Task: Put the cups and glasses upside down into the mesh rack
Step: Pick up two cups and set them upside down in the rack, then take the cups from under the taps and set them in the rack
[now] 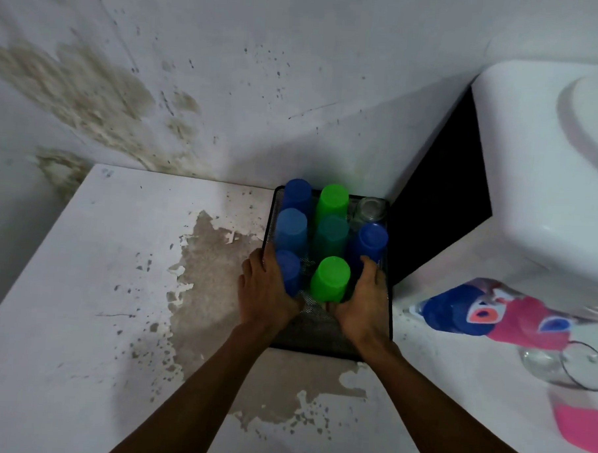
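A black mesh rack [330,340] stands on a worn white table, back against the wall. Several plastic cups stand upside down in it: two blue ones [292,227] at the left, two green ones [333,200] in the middle, and a clear glass [370,209] at the far right corner. My left hand [267,293] wraps the front-left dark blue cup [290,275]. My right hand [364,304] holds the base of a tilted blue cup [370,243] at the right wall. A bright green cup [330,279] stands between my hands.
To the right, a clear glass [541,368] lies on its side beside a blue and pink printed bag [492,313]. A pink item [580,430] lies nearer. A large white appliance [533,168] fills the right, with a dark gap [438,215] beside the rack.
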